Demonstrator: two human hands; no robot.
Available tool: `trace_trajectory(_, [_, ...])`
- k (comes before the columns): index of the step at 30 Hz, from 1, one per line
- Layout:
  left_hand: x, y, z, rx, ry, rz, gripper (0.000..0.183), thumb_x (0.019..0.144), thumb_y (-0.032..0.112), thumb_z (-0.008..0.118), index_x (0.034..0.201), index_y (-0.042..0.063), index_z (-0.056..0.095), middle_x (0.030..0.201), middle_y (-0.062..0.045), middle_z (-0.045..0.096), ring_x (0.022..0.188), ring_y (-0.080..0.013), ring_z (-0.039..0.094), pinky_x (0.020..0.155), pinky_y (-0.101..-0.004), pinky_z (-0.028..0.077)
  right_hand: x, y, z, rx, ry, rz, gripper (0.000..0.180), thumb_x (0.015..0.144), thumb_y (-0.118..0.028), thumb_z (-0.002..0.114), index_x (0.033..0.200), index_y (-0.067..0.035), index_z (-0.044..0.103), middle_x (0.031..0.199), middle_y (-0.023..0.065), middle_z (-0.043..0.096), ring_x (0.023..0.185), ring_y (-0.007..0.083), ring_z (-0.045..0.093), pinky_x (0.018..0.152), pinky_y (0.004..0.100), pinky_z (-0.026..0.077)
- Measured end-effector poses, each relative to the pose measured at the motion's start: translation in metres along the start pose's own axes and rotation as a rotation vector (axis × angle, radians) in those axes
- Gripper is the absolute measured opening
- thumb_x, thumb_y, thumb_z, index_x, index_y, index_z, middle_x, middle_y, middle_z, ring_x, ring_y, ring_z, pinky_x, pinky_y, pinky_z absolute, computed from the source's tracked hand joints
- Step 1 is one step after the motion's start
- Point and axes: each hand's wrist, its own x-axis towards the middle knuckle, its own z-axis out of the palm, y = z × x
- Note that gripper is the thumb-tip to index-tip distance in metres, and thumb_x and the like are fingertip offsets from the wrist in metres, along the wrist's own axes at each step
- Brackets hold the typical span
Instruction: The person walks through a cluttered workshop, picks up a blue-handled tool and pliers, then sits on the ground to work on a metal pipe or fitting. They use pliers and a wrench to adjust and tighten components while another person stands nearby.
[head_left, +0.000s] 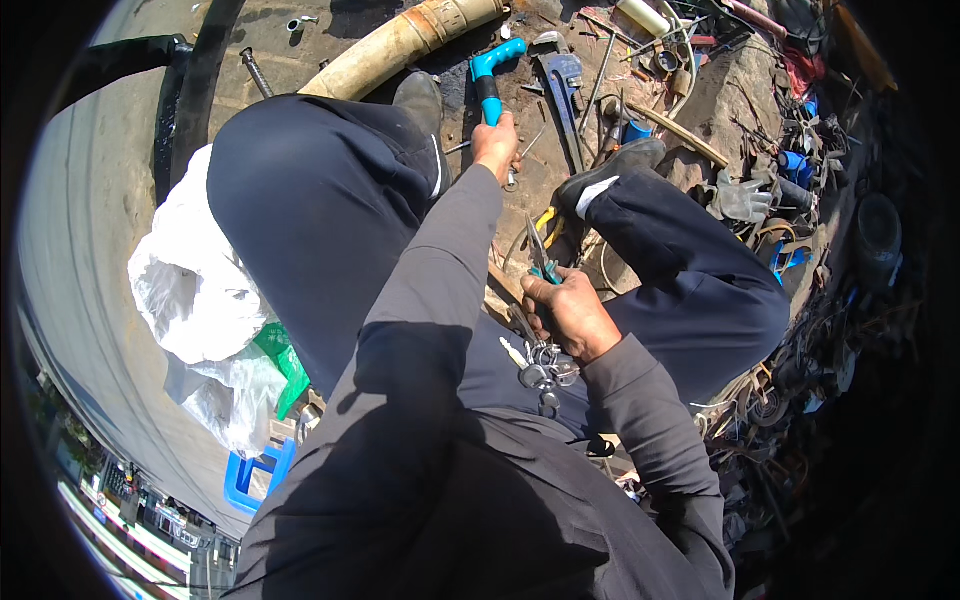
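Note:
My left hand (495, 148) is closed around the lower end of a teal L-shaped handle (496, 64) with a black collar. The handle's bent top points away to the right. Close to my body, my right hand (566, 311) grips pliers (537, 244) with teal grips, their metal jaws pointing forward. My palm hides most of the grips. A blue adjustable pipe wrench (562, 82) lies on the ground right of the teal handle. Just below my right hand, a bunch of keys (541, 375) rests over my lap.
A thick cream pipe (405, 45) lies beyond my left foot. Scrap and a grey glove (739, 199) crowd the right side. White plastic bags (199, 262), a green bag (283, 364) and a blue plastic frame (244, 480) sit left. A wooden stick (679, 135) lies past my right shoe.

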Motion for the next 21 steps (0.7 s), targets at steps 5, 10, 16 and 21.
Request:
trace_trajectory(5, [-0.004, 0.02, 0.003, -0.074, -0.24, 0.021, 0.031, 0.104, 0.036, 0.06, 0.095, 0.011, 0.045, 0.073, -0.002, 0.047, 0.052, -0.0113, 0.042, 0.043, -0.0292, 0.035, -0.019, -0.001, -0.007, 0.175, -0.031, -0.111, 0.013, 0.102, -0.007, 0.065, 0.107, 0.002, 0.058, 0.075, 0.0065, 0.062, 0.053, 0.0136, 0.057, 0.047, 0.0287, 0.046])
trace_trajectory(10, [-0.045, 0.016, 0.024, -0.199, -0.347, -0.054, 0.026, 0.104, 0.031, 0.06, 0.098, 0.01, 0.046, 0.072, -0.001, 0.044, 0.053, -0.0089, 0.039, 0.044, -0.0269, 0.033, -0.007, -0.008, -0.026, 0.204, 0.01, -0.347, 0.009, 0.103, -0.007, 0.063, 0.108, 0.0, 0.059, 0.084, 0.0071, 0.068, 0.066, 0.0137, 0.065, 0.058, 0.0259, 0.052])
trace_trajectory(16, [-0.051, 0.022, 0.022, -0.419, -0.35, -0.157, 0.026, 0.106, 0.029, 0.055, 0.093, 0.011, 0.042, 0.07, -0.001, 0.044, 0.053, -0.0097, 0.04, 0.043, -0.0272, 0.034, -0.025, 0.002, -0.023, 0.287, -0.026, -0.406, 0.013, 0.103, -0.012, 0.066, 0.107, -0.002, 0.059, 0.086, 0.0077, 0.07, 0.069, 0.0146, 0.067, 0.06, 0.0269, 0.054])
trace_trajectory(21, [-0.047, 0.018, 0.008, -0.607, -0.537, -0.347, 0.031, 0.108, 0.032, 0.052, 0.089, 0.01, 0.042, 0.069, 0.001, 0.044, 0.053, -0.009, 0.041, 0.044, -0.0264, 0.037, -0.027, 0.009, -0.023, 0.343, -0.183, -0.368, 0.025, 0.104, -0.022, 0.067, 0.113, 0.0, 0.064, 0.093, 0.0115, 0.074, 0.066, 0.013, 0.063, 0.06, 0.0257, 0.051])
